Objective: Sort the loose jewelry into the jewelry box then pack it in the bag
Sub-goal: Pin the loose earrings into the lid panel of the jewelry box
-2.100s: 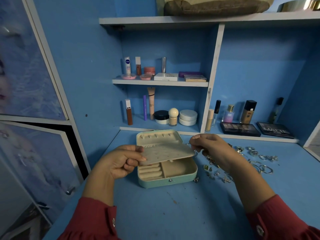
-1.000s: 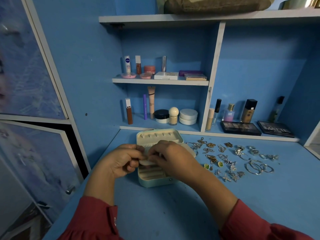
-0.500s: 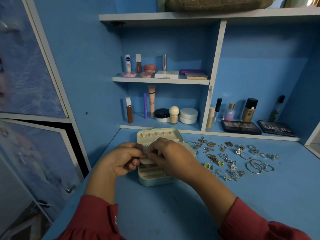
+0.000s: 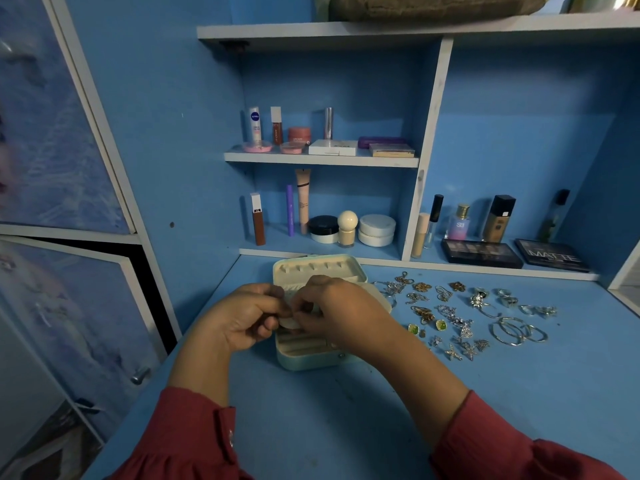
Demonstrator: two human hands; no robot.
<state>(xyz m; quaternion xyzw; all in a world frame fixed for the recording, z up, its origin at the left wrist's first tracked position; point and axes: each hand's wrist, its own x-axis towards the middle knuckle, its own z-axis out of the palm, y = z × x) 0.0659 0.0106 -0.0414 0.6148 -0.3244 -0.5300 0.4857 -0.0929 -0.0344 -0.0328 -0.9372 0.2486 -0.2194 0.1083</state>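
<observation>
Nothing moved; NIVEA tube (image 4: 255,125), MATTE palette (image 4: 551,255).

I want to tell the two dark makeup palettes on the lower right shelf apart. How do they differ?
The left palette shows rows of small shadow pans through its top and no large lettering; the right palette has a dark lid printed with MATTE. The left palette looks wider, and it lies in front of the bottles; the right palette lies further out, towards the side wall. Both are black, flat, rectangular and lying on the same shelf.
</observation>
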